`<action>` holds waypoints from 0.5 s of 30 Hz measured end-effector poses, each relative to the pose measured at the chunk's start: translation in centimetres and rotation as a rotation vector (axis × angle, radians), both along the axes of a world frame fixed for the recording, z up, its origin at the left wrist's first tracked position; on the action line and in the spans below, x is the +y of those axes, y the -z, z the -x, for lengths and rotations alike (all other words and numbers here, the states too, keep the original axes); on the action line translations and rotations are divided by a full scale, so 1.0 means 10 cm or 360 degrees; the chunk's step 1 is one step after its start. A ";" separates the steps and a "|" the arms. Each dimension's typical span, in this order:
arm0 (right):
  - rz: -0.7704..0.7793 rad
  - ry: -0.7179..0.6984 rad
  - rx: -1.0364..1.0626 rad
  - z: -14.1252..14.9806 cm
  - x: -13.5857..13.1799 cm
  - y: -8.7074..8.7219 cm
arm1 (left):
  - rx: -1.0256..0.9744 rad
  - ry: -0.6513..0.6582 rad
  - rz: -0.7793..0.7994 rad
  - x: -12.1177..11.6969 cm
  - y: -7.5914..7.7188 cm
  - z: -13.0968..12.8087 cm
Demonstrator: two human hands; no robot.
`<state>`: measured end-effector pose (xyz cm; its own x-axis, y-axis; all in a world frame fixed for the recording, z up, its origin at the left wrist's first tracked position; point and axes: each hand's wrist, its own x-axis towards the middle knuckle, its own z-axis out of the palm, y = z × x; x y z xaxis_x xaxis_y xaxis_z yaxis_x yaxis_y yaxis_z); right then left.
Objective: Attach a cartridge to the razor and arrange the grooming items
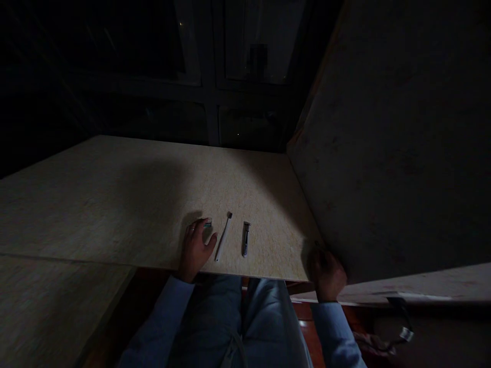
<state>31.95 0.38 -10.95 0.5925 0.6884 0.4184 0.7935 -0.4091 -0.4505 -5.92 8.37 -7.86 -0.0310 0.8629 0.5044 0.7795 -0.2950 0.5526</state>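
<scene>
toothbrush (223, 238): on the tabletop (153, 194) between left hand and razor, handle toward the near edge, bristle end away; untouched.
right hand (328, 273): at the near right corner by the dark side panel (399, 153), fingers curled; too dim to tell if they hold anything.
left hand (196, 250): palm down, loosely open, thumb apart from the bent fingers.
razor (245, 241): right of the toothbrush, apart from it, head away; untouched.
small green item (207, 224): at the left fingertips; can't tell whether gripped.
progress: toothbrush and razor lie side by side, loose; whether the green item is settled or anything is left, i can't tell.
</scene>
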 end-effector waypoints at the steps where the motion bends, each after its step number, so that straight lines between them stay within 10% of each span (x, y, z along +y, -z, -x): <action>1: -0.0001 0.0005 -0.0005 0.00 0.00 0.00 | 0.0039 0.0001 0.0009 0.08 0.03 0.10; 15: 0.0020 0.0032 0.0031 -0.01 -0.01 -0.03 | -0.0178 0.0257 0.0203 0.45 0.26 0.46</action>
